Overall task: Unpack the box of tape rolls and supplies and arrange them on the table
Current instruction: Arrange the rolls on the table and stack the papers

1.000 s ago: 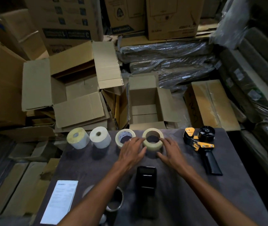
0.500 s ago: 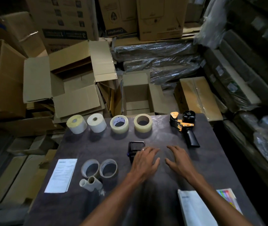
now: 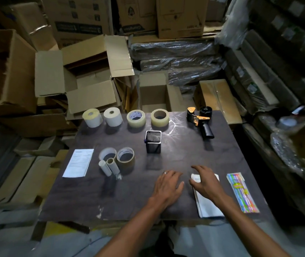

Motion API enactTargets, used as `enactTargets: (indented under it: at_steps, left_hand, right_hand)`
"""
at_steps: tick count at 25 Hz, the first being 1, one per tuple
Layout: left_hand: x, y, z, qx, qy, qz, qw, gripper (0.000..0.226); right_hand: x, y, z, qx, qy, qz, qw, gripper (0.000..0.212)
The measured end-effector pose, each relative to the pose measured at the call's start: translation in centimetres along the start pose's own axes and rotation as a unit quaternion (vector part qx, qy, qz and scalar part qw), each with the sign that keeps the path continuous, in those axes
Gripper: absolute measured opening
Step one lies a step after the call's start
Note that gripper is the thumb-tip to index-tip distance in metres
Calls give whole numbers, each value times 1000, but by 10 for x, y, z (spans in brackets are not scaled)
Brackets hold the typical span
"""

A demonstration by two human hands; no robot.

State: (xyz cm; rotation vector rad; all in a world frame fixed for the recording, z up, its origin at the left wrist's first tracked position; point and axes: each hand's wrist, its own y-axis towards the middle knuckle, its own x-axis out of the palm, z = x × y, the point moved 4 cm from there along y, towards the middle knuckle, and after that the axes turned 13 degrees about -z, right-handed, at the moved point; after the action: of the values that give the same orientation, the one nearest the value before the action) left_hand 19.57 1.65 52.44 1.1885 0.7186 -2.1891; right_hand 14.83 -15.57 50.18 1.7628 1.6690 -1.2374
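- Left hand (image 3: 168, 186) lies flat and spread on the table (image 3: 129, 201), holding nothing.
- Right hand (image 3: 206, 184), fingers loosely spread, rests over a paper stack (image 3: 207, 204); any grip is unclear.
- Right of it: pens (image 3: 242, 193).
- Beyond: mesh cup (image 3: 153, 141), dispenser (image 3: 201, 121), four rolls (image 3: 136, 118) in a row.
- Unpacking looks nearly finished.

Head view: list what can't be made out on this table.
- White booklet: its top part is hidden under the right hand.
- Printed sheet: text too small to read.
- Mesh pen holder: inside too dark to see any contents.
- Left hand: blurred, so contact with the table is unclear.
- Coloured pen pack: label blurred.
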Motion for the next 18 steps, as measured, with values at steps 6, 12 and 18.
enactTargets:
  at_steps: [6,12,18]
  left_hand:
    - [32,-35,28,-10,-30,-48,998,47]
    - [50,-33,55,-8,-47,-77,996,50]
    - [77,-2,65,-43,-59,-107,992,56]
  right_hand:
    - [11,-57,24,13,0,3,1000,59]
    - [6,-85,59,59,26,-13,998,60]
    - [1,-79,86,79,73,-46,993,80]
